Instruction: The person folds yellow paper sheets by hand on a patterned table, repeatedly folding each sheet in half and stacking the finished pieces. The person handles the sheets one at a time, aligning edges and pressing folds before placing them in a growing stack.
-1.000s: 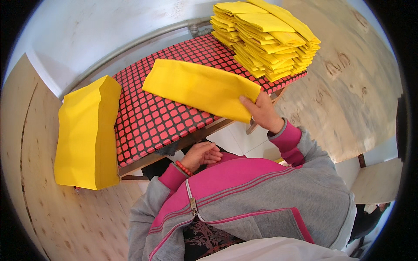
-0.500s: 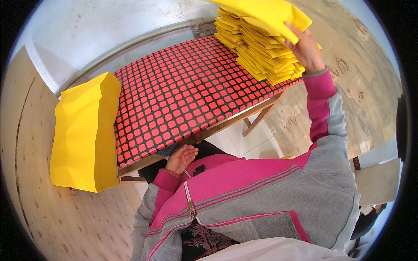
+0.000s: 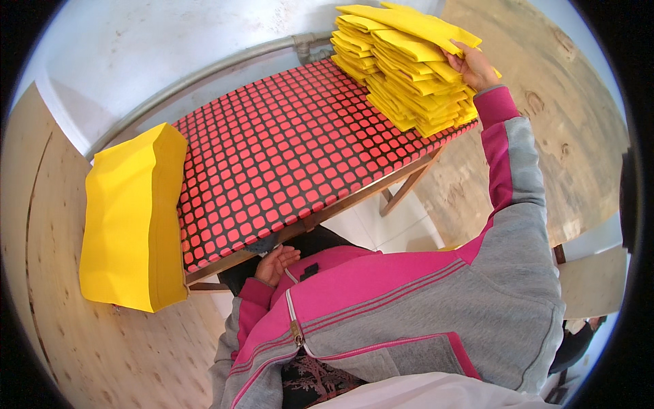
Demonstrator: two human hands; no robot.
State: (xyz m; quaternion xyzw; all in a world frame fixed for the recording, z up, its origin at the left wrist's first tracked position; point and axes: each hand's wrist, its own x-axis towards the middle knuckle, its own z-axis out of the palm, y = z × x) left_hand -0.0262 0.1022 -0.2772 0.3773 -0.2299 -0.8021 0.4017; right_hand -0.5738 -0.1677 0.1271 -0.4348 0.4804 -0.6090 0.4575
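Observation:
A tall stack of folded yellow cloth pieces [image 3: 409,82] stands at the far right end of the table. My right hand [image 3: 472,67] reaches out to it, fingers closed on the near right corner of the top folded yellow cloth [image 3: 409,24], which lies on the pile. Near my body, just below the table's front edge, my left hand [image 3: 278,264] rests palm up with the fingers stretched out and nothing in it. Farther left sits a thick pile of flat, unfolded yellow cloth [image 3: 122,225], beside the table's left end.
The table [image 3: 266,157] has a red-and-black checked cover and wooden legs. A pale wooden board [image 3: 54,273] lies on the left under the flat pile, and another wooden surface [image 3: 538,150] spreads to the right. Along the white wall behind runs a pipe [image 3: 225,68].
The top folded cloth, held raised and tilted before, has come down onto the stack with my right hand still on its corner. My left hand has stayed near my body.

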